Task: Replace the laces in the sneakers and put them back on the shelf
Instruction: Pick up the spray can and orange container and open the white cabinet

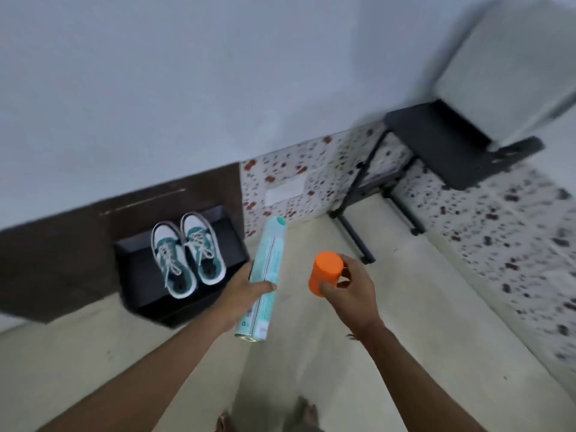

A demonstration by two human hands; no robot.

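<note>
Pale beige floor point(405, 322) under a plain grey-white wall point(187, 73), frame motion-blurred; landmark is the low black shelf point(137, 275) set against the wall's dark brown base strip point(62, 244). To the right of the shelf the wall base turns to white tile with red-brown speckles point(299, 173), and the same speckled tile runs along the floor edge further right. Well to the right of the shelf stands a black folding chair point(436, 151) with a pale blurred thing behind it, not identifiable. The pair of sneakers point(187, 254), white and teal with pale laces tied in, sits side by side on top of the shelf, toes toward the wall. Left hand point(249, 288) is just beside the shelf's right front corner, fingers and thumb wrapped round the middle of a long teal spray can point(265, 275) held tilted, nozzle end up toward the wall. Right hand point(349, 285), further right of the shelf, grips an orange cap point(325, 272) apart from the can. Both hands are off the sneakers, the left one nearer them. Bare toes point(308, 413) at bottom edge, well in front of the shelf
</note>
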